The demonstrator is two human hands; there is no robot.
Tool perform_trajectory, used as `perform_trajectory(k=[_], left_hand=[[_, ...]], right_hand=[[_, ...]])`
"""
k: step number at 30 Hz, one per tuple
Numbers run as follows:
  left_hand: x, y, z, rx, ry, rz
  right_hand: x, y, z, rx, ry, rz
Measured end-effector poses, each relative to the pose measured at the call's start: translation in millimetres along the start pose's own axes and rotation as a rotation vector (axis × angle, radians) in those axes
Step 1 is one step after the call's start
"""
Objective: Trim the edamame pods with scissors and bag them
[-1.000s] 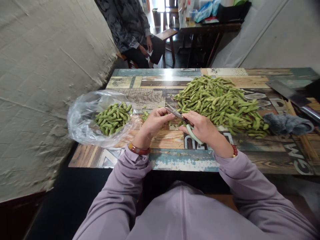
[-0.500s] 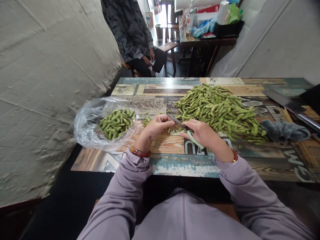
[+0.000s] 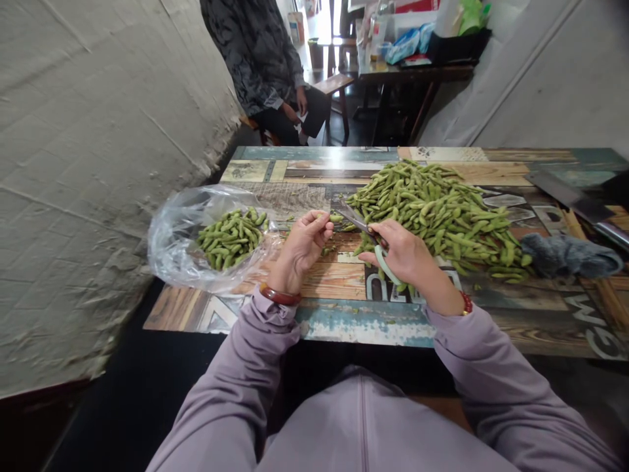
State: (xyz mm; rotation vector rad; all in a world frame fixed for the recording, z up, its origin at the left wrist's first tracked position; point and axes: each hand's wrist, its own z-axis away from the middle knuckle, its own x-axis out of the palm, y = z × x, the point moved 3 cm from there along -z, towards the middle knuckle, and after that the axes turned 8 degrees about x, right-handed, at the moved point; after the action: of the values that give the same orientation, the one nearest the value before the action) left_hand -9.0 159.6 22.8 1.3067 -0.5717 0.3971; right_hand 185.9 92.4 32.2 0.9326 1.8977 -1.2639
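My left hand (image 3: 305,244) is closed in a pinch, with a green soybean pod (image 3: 336,217) poking out to the right of its fingertips; the fingers hide the rest of the pod. In my right hand (image 3: 401,249) is a pair of scissors (image 3: 354,216) with pale green handles. Its dark blades point up and left, close to the pod. Behind and right of the scissors spreads a large heap of soybean pods (image 3: 432,206). Left of my left hand, a clear plastic bag (image 3: 170,239) lies with its mouth spread around a smaller pile of pods (image 3: 230,239).
Small green trimmings (image 3: 328,249) are scattered on the patterned table (image 3: 339,318). At the right lie a cleaver (image 3: 560,193) and a grey cloth (image 3: 570,255). Across the table sits a person (image 3: 260,65) on a bench. A rough wall (image 3: 98,164) runs along the left.
My hands have moved apart a little, the left turning upward with the pod and the right drawing the scissors to the right. The view has shifted slightly.
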Motion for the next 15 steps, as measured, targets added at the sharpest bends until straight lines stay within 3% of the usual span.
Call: perform_trajectory(k=[6, 15], left_hand=[[9.2, -5.8, 8.6, -0.042, 0.000, 0.014], [13.0, -18.9, 10.5, -0.090, -0.146, -0.078]], right_hand=[[3.7, -3.9, 0.6, 0.002, -0.021, 0.020], [3.9, -4.1, -0.3, -0.022, 0.018, -0.068]])
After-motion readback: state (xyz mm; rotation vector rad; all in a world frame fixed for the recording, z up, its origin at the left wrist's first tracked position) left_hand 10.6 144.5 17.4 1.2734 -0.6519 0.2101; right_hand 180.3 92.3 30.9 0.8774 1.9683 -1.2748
